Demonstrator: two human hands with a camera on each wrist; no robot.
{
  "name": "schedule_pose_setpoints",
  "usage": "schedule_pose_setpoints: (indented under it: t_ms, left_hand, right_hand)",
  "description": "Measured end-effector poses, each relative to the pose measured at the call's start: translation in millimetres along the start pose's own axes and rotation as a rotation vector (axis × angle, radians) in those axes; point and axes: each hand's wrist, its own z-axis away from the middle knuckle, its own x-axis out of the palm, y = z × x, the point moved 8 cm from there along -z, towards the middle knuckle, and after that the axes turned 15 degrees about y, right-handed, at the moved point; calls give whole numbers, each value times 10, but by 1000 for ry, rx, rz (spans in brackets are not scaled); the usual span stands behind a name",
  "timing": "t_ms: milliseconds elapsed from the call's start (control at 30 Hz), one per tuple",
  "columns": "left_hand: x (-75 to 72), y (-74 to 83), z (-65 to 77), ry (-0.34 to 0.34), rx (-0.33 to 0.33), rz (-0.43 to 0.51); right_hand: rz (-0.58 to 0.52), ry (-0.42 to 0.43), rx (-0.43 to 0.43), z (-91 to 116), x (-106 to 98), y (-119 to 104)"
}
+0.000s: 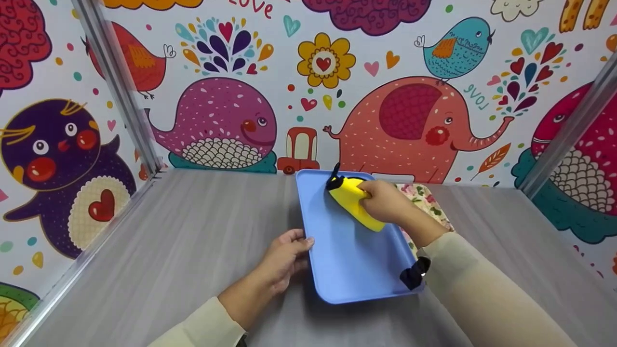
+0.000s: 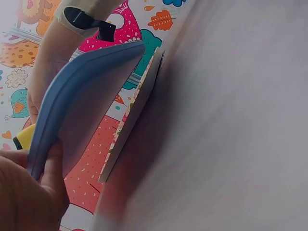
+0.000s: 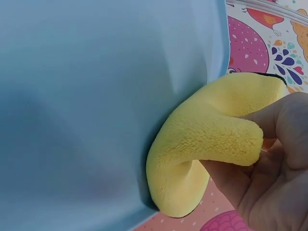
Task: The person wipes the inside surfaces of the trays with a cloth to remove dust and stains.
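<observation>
A light blue rectangular tray [image 1: 337, 270] is held tilted above the table, its shadow below it. At its left long edge my left hand [image 1: 285, 258] grips the rim between thumb and fingers. My right hand [image 1: 385, 202] holds a bunched yellow fluffy cloth [image 1: 352, 200] with dark edging against the tray's inner face, toward the far end. In the right wrist view the folded cloth [image 3: 192, 139] bulges out between thumb and fingers and lies along the tray's edge. The left wrist view shows the tray [image 2: 82, 82] edge-on, with most of the cloth hidden behind it.
A flower-patterned flat board [image 1: 426, 202] lies on the grey table [image 1: 207, 231], partly behind the tray and right arm. Cartoon-printed panels [image 1: 231, 106] with metal posts [image 1: 120, 86] enclose the back and sides. A black strap [image 1: 415, 273] sits at my right wrist.
</observation>
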Motion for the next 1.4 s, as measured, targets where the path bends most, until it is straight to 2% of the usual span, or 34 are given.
schedule_pose_setpoints:
  t_ms: [533,767,1000,1133,1400]
  left_hand:
    - [-2,-12,-6,8,-16,-37]
    - [-3,-26,-3,16,-21,-28]
    - [10,-24,14,-5,8,-23]
    - [1,-33,2,10,-2,-30]
    - [-15,-53,-15,33,-21,-36]
  right_hand:
    - [47,44,14,-21,195,-263]
    - [95,60,-55,50,274,-407]
    - [141,81,-166,124,338,-521]
    - [125,53,-183,147,373,-526]
    - [127,-1,-303,224,408,-565]
